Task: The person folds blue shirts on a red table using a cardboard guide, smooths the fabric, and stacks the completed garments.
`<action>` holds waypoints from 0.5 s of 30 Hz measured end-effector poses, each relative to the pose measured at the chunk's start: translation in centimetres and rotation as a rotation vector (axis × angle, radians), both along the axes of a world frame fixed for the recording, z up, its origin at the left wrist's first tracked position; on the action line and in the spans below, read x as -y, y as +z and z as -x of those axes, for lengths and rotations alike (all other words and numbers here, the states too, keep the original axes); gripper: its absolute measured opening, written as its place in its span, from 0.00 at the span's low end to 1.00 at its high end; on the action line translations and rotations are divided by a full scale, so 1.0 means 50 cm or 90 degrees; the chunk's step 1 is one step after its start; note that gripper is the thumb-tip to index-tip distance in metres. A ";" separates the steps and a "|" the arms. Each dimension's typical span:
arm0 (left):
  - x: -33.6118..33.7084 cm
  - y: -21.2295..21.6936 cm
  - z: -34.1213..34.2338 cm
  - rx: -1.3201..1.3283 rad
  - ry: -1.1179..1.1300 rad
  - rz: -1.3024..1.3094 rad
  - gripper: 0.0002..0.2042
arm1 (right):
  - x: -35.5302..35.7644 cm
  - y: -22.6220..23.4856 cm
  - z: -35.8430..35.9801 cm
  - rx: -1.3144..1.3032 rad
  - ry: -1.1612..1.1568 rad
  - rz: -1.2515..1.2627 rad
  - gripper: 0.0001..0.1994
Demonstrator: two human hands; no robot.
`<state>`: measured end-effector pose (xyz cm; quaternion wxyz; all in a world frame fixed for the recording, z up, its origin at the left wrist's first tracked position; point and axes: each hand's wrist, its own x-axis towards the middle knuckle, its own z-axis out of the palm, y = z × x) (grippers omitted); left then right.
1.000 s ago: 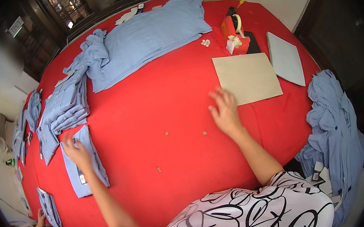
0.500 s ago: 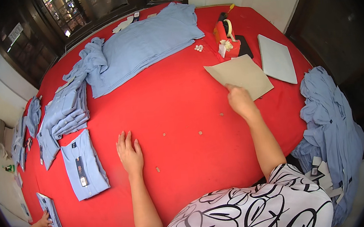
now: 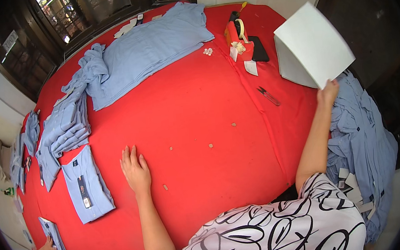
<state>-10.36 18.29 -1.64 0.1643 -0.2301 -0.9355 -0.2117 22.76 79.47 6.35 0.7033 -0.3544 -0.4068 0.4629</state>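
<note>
Lifted off the red desk (image 3: 198, 106) since a moment ago, the white card sheet (image 3: 315, 44) now hangs tilted in the air over the desk's right edge, flat, stiff and blank. Its lower corner is pinched by the right hand (image 3: 327, 94). Spread flat, the left hand (image 3: 135, 170) rests on the cloth beside a folded blue shirt (image 3: 86, 184).

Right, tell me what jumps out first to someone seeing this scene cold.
The bright red table fills the view. The right hand holds a white board up over the table's right edge, while the left hand lies flat on the cloth near a folded blue shirt. Light-blue shirts lie spread at the far side, and more hang off the right edge.
</note>
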 end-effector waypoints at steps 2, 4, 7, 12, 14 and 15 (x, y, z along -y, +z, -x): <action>-0.004 -0.005 0.001 0.000 -0.003 0.001 0.19 | -0.016 -0.071 0.018 -0.105 0.092 0.069 0.17; 0.003 -0.004 -0.001 -0.003 0.003 0.012 0.18 | -0.001 -0.103 0.065 -0.202 0.108 0.102 0.18; 0.003 -0.002 -0.005 0.000 0.010 0.005 0.19 | -0.001 -0.111 0.120 -0.261 0.122 0.158 0.18; 0.007 -0.004 -0.004 -0.004 0.017 0.015 0.19 | -0.022 -0.150 0.127 -0.300 0.137 0.198 0.18; 0.001 -0.004 -0.004 -0.001 0.010 0.011 0.19 | -0.041 -0.180 0.108 -0.339 0.139 0.203 0.17; 0.000 -0.003 -0.003 -0.002 0.009 0.010 0.19 | -0.044 -0.192 0.106 -0.365 0.143 0.212 0.17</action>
